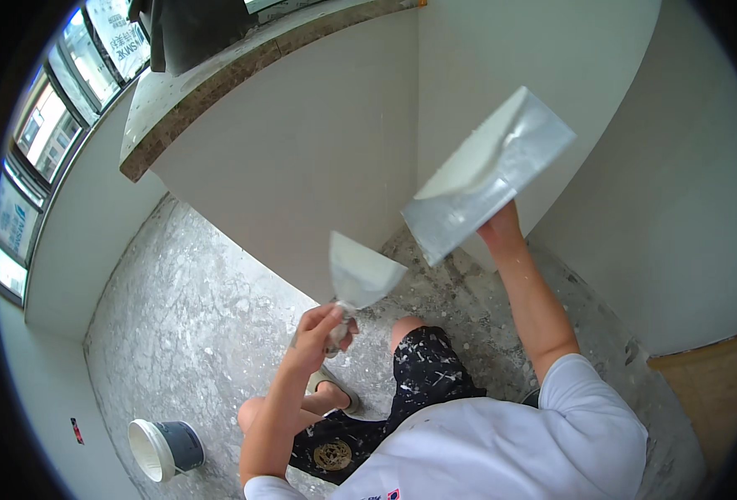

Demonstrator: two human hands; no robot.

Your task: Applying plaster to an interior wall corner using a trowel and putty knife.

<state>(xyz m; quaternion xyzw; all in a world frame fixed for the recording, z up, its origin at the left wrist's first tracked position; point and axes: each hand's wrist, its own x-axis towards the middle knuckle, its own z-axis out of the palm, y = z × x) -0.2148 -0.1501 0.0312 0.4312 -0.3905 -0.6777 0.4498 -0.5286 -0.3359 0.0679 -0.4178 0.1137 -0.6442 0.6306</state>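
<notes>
My left hand (314,335) is closed round the handle of a putty knife (362,273). Its broad blade points up and away from me and carries whitish putty. Higher up and to the right, my right hand (500,229) grips a flat rectangular steel trowel (525,154) from beneath, so most of the fingers are hidden. White putty (475,160) lies along the trowel's far left edge. The two tools are apart from each other. Behind them stands a pale plastered wall (327,133) under a ledge; whether the trowel touches a wall, I cannot tell.
A stone-edged ledge (243,68) juts out ahead, with a dark covered object (197,37) on it. At lower left a grey bucket (177,447) with a white rim lies near the wall. The floor (193,292) is splattered white. A brown board (710,375) lies at the right.
</notes>
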